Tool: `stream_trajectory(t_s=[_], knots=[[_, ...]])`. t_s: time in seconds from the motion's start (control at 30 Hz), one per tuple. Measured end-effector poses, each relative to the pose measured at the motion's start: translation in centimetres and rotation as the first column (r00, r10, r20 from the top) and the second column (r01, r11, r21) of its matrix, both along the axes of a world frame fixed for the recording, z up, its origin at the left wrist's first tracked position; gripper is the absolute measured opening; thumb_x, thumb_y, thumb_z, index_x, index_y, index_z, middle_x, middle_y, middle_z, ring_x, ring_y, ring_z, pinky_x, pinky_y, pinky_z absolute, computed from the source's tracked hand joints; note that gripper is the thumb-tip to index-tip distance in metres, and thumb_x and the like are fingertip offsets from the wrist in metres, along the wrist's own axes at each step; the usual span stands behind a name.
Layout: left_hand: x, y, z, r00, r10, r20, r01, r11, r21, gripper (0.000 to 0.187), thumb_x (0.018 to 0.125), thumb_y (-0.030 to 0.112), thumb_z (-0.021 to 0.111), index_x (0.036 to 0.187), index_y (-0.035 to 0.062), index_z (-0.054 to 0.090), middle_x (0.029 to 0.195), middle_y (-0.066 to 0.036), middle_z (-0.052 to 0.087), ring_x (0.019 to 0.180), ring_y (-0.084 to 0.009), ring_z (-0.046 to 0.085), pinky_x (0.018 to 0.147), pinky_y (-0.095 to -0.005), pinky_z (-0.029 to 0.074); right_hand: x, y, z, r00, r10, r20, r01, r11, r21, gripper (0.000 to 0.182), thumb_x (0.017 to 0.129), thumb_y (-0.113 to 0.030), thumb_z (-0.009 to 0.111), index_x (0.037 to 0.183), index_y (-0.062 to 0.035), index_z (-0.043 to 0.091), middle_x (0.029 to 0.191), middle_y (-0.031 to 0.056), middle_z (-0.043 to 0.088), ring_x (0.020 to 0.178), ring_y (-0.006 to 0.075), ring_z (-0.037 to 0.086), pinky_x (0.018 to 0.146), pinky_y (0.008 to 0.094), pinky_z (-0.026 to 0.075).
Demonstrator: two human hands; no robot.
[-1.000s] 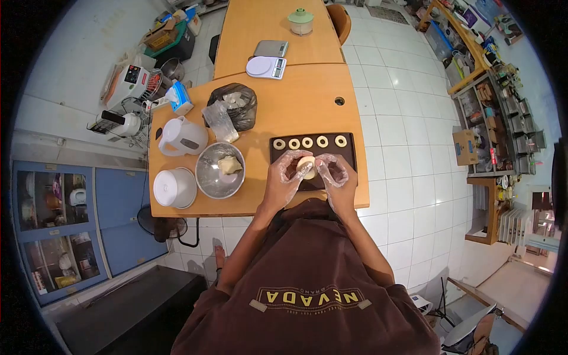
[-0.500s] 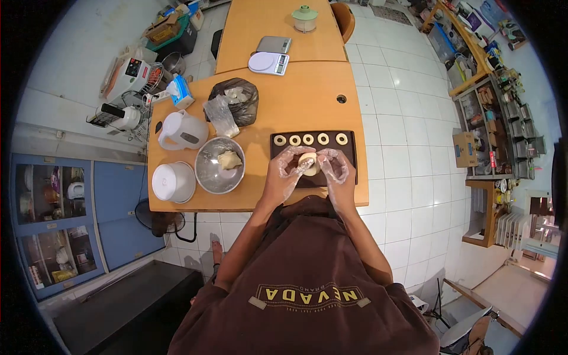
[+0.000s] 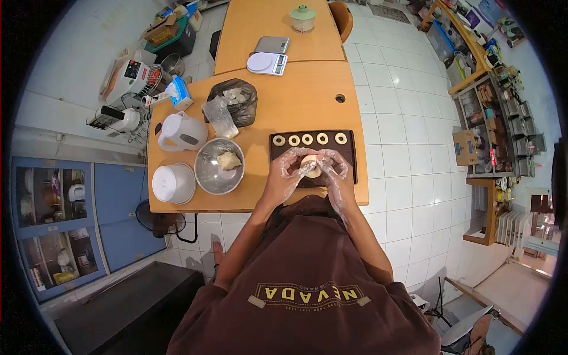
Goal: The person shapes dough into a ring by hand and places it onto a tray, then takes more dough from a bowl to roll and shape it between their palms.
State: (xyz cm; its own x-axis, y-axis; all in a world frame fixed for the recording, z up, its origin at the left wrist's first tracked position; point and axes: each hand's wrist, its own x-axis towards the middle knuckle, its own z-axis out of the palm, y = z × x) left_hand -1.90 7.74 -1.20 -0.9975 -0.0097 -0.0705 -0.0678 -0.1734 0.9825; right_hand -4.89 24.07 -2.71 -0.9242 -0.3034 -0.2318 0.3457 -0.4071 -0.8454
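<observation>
A pale ring of dough (image 3: 311, 168) is held between both hands above the near part of a dark baking tray (image 3: 347, 160). My left hand (image 3: 286, 170) curls round its left side with thumb and fingers pinched together. From the right, my right hand (image 3: 336, 171) grips it with bent fingers. Both hands look whitish, as if floured or thinly gloved. Along the tray's far side lies a row of several dough rings (image 3: 307, 139). To the left, a steel bowl (image 3: 204, 180) contains a lump of dough (image 3: 228, 160).
Left of the bowl stand a white tub (image 3: 173, 183) and a white kettle (image 3: 182, 131). Behind the bowl sits a black plastic bag (image 3: 242, 109) with a clear bag against it. Farther back are a white kitchen scale (image 3: 266, 63), a grey scale (image 3: 272, 45) and a green-lidded container (image 3: 303, 19).
The fingers have shifted slightly around the dough ring, and my right hand has turned a little. The ring stays between both hands over the tray.
</observation>
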Motion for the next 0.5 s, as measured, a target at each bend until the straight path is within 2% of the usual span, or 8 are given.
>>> stream_trajectory(t_s=[0.13,0.33,0.43,0.5], knots=[[-0.1,0.1,-0.4,1.0,0.023,-0.016,-0.022,0.999,0.046,0.025,0.097,0.005,0.07,0.122,-0.0005,0.067,0.117,-0.007,0.07,0.111,-0.0152,0.065,0.1,-0.0318,0.052,-0.1,-0.3,-0.3,1.0,-0.015,0.002,0.015,1.0,-0.003,0.017,0.101,-0.013,0.069,0.115,-0.0049,0.066,0.107,0.0,0.067,0.101,0.0084,0.063,0.087,0.0258,0.052],[-0.8,0.1,-0.6,0.998,0.059,0.036,-0.062,0.994,0.084,0.025,0.097,0.004,0.069,0.122,-0.0005,0.067,0.115,-0.006,0.07,0.106,-0.0131,0.066,0.097,-0.0294,0.052,-0.1,-0.1,0.7,0.986,0.026,-0.163,-0.005,0.991,0.131,0.023,0.098,-0.006,0.071,0.12,-0.003,0.064,0.107,0.0023,0.067,0.102,0.0086,0.063,0.092,0.0261,0.051],[-0.8,-0.2,-1.2,0.999,0.033,0.044,-0.035,0.999,0.041,0.025,0.098,0.004,0.068,0.122,-0.0006,0.067,0.115,-0.006,0.07,0.106,-0.013,0.066,0.097,-0.0296,0.052,0.0,0.0,0.4,0.987,-0.018,-0.16,0.041,0.989,0.144,0.027,0.097,-0.007,0.071,0.123,-0.0031,0.064,0.11,0.0035,0.068,0.103,0.0106,0.063,0.094,0.0275,0.05],[-0.7,-0.3,-1.4,0.999,0.028,0.04,-0.028,1.0,0.009,0.024,0.098,0.004,0.067,0.121,-0.0006,0.067,0.113,-0.006,0.07,0.105,-0.0128,0.066,0.097,-0.0295,0.052,-0.1,0.2,-0.2,0.997,0.01,-0.079,-0.006,0.999,0.049,0.029,0.097,-0.007,0.071,0.125,-0.0029,0.064,0.112,0.004,0.068,0.103,0.0115,0.064,0.092,0.0285,0.051]])
